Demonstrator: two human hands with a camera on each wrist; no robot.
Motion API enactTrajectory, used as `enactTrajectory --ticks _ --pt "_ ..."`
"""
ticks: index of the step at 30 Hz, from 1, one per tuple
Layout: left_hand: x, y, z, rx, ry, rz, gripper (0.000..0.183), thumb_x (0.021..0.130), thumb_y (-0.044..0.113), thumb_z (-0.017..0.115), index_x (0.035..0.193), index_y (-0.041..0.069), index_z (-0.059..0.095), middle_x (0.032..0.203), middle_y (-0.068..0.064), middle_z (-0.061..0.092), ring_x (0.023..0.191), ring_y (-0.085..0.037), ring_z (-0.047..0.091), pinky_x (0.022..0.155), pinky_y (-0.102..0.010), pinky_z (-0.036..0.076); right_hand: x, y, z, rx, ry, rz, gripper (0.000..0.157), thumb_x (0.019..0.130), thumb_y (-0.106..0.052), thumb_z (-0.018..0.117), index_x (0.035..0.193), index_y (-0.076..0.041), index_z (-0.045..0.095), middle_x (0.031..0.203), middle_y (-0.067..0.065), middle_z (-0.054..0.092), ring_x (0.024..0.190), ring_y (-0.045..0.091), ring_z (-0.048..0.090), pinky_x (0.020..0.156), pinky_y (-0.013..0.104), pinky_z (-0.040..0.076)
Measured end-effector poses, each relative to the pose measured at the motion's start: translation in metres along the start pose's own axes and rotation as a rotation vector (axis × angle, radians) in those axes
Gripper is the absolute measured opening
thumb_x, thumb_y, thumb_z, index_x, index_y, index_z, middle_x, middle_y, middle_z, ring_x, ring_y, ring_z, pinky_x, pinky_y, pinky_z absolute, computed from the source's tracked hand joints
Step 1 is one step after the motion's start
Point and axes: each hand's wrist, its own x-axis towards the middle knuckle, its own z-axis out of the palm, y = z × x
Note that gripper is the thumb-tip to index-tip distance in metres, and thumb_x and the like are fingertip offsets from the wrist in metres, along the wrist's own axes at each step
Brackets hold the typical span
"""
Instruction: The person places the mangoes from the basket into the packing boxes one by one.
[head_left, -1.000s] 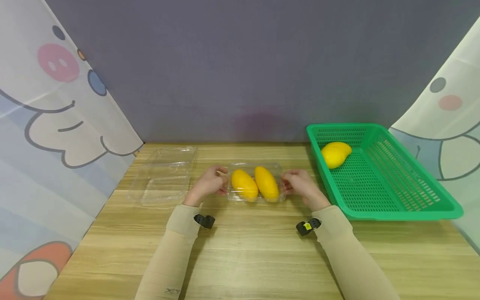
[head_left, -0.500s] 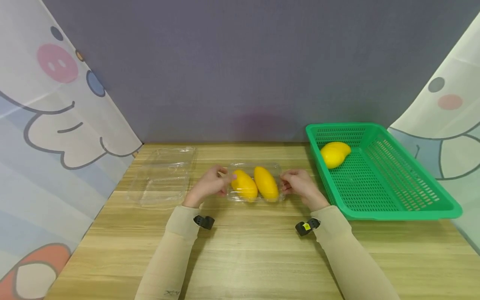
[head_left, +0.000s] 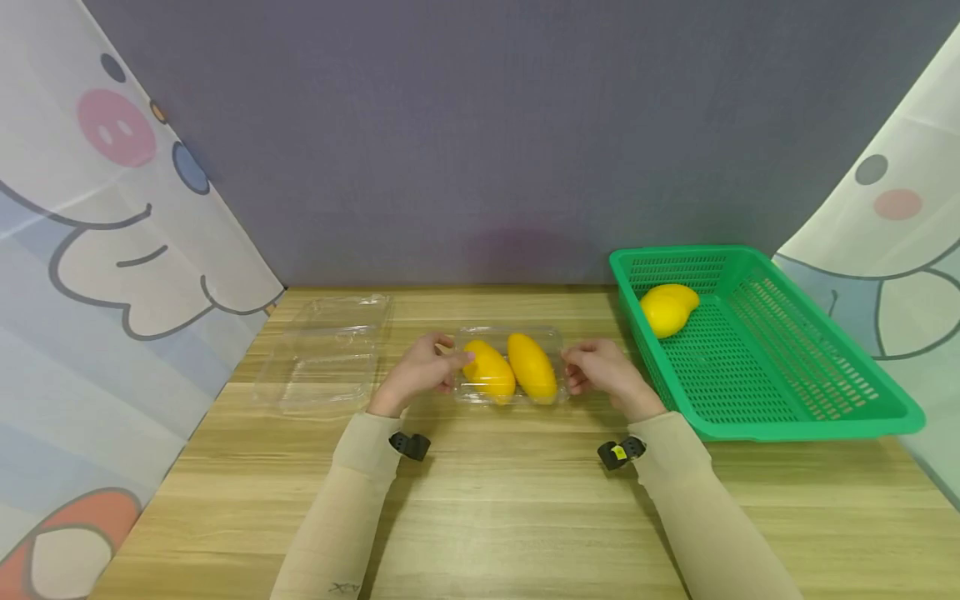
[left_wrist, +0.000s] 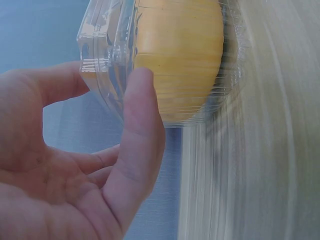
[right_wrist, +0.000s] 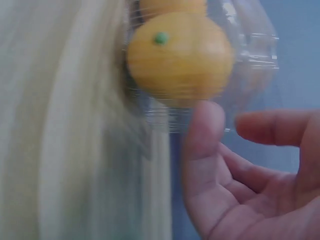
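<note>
A clear plastic clamshell box (head_left: pixel 512 398) stands mid-table with its lid over two yellow mangoes, the left mango (head_left: pixel 491 377) and the right mango (head_left: pixel 533 370). My left hand (head_left: pixel 423 368) holds its left end; in the left wrist view the thumb lies against the lid's corner and a finger (left_wrist: pixel 141 115) bends against the rim. At the opposite end, my right hand (head_left: pixel 600 371) has thumb and finger tips close together on the edge. The right wrist view is blurred, but one fingertip (right_wrist: pixel 206 117) shows against the box's end, near a mango (right_wrist: pixel 182 65) with a green spot.
A green basket (head_left: pixel 806 431) stands on the right, with one mango (head_left: pixel 667 310) in its back left corner. Another clear clamshell box (head_left: pixel 322 367) lies open at the back left. Grey cloth hangs behind the wooden table (head_left: pixel 495 508); printed curtains flank it.
The left thumb has moved inward over the lid, above the left mango. The right hand has shifted a little to the right over the last half second. Box and mangoes stay put.
</note>
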Motion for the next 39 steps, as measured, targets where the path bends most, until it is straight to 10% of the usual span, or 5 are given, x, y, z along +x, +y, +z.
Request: enactTrajectory --ticks 17,39 --pt "0.012 -0.001 -0.005 0.029 -0.002 0.001 0.064 0.097 0.034 0.069 0.145 0.0 0.043 0.084 -0.012 0.06 0.064 -0.02 0.059 0.071 -0.042 0.059 -0.025 -0.019 -0.007 -0.361 -0.22 0.032 0.026 0.091 -0.014 0.057 0.102 0.008 0.064 0.082 0.016 0.066 0.07 0.024 0.063 0.068 0.035 0.058" --pt "0.017 -0.003 -0.008 0.001 0.026 -0.006 0.067 0.101 0.039 0.062 0.15 -0.001 0.038 0.11 -0.02 0.056 0.071 -0.022 0.063 0.078 -0.045 0.061 -0.004 -0.003 0.001 -0.044 -0.269 0.147 0.022 0.092 -0.012 0.054 0.097 0.009 0.059 0.072 0.009 0.06 0.058 0.016 0.055 0.056 0.026 0.05"
